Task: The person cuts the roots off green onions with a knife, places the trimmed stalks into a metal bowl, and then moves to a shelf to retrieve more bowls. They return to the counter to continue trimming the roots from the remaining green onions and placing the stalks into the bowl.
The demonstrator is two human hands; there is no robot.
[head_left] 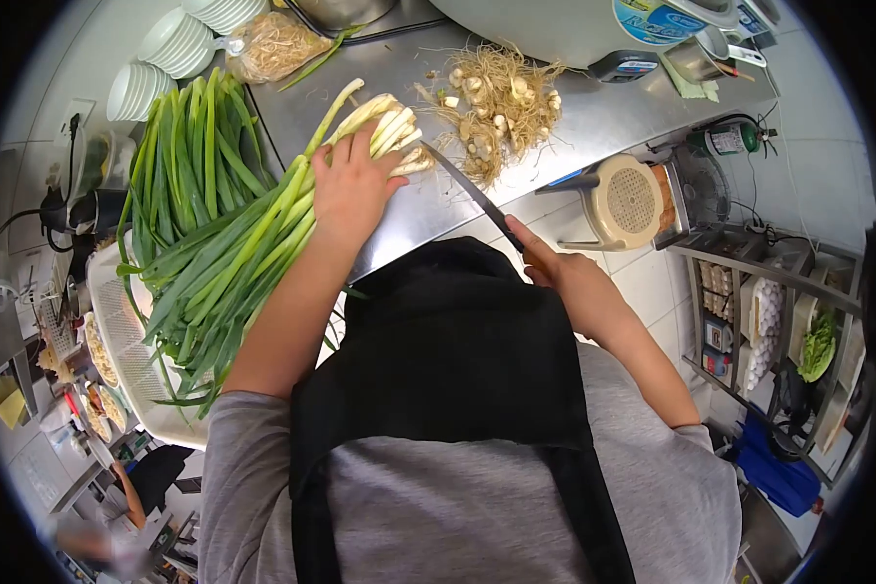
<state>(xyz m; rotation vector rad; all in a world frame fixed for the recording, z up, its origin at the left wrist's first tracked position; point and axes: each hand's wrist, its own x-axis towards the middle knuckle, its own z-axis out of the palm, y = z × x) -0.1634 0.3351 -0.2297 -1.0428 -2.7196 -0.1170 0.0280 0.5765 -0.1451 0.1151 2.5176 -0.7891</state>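
A bunch of green onions point(287, 200) lies slantwise over the steel counter, white ends toward the middle and leaves hanging to the lower left. My left hand point(350, 180) presses over the bunch just behind the white ends, fingers curled round the stalks. In my right hand point(560, 277) is a knife point(472, 190), gripped by its dark handle, the blade pointing up and left to the white ends. Cut-off root ends point(501, 112) form a heap right of the blade. More green onions point(200, 161) lie to the left.
The steel counter point(399, 229) ends just before my apron. A white plastic basket point(141, 360) stands under the hanging leaves. Stacked white bowls point(175, 44) and a bag of bean sprouts point(277, 47) sit at the back left. At right are a beige stool point(628, 202) and metal shelving point(769, 282).
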